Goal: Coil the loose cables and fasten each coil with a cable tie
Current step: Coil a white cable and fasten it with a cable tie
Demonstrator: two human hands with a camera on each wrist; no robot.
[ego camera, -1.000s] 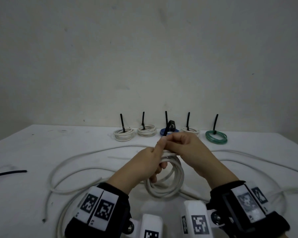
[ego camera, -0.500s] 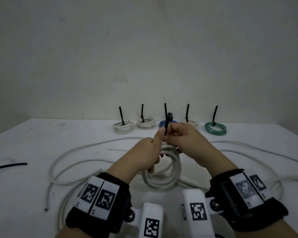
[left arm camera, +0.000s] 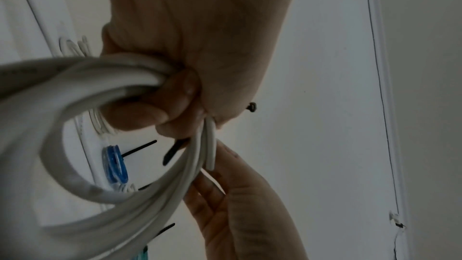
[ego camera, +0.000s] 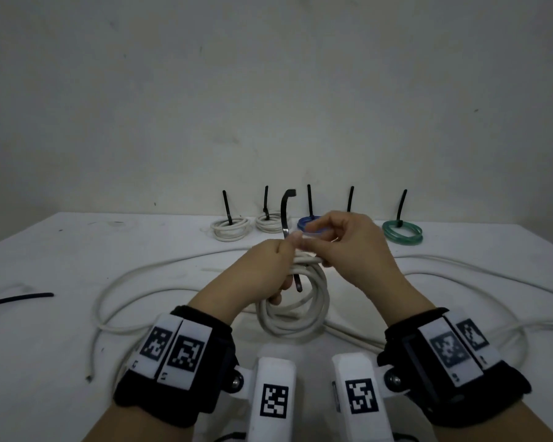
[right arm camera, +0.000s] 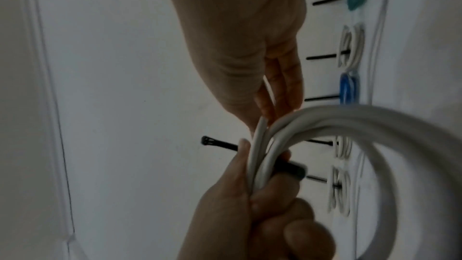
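Observation:
A white cable coil (ego camera: 294, 320) (left arm camera: 75, 78) (right arm camera: 350, 122) hangs upright just above the table. My left hand (ego camera: 262, 275) (left arm camera: 200, 46) (right arm camera: 237, 215) grips its top strands, fingers curled through the loop. A black cable tie (ego camera: 284, 215) (right arm camera: 220, 143) is clamped under the left thumb against the coil. Its head end stands up and its tail pokes down inside the loop. My right hand (ego camera: 348, 250) (left arm camera: 237, 205) (right arm camera: 237, 46) pinches the coil's top strands and loose end just to the right of the tie.
Several tied coils line the back of the table: two white (ego camera: 230, 229), a blue one (ego camera: 304, 223), a green one (ego camera: 403, 232), and one more hidden behind my right hand. Loose white cable (ego camera: 160, 269) loops around my hands. A black cable (ego camera: 16, 299) lies far left.
The right hand has let go of the tie, which has shifted left and now stands taller under the left thumb. Its tail now shows inside the loop.

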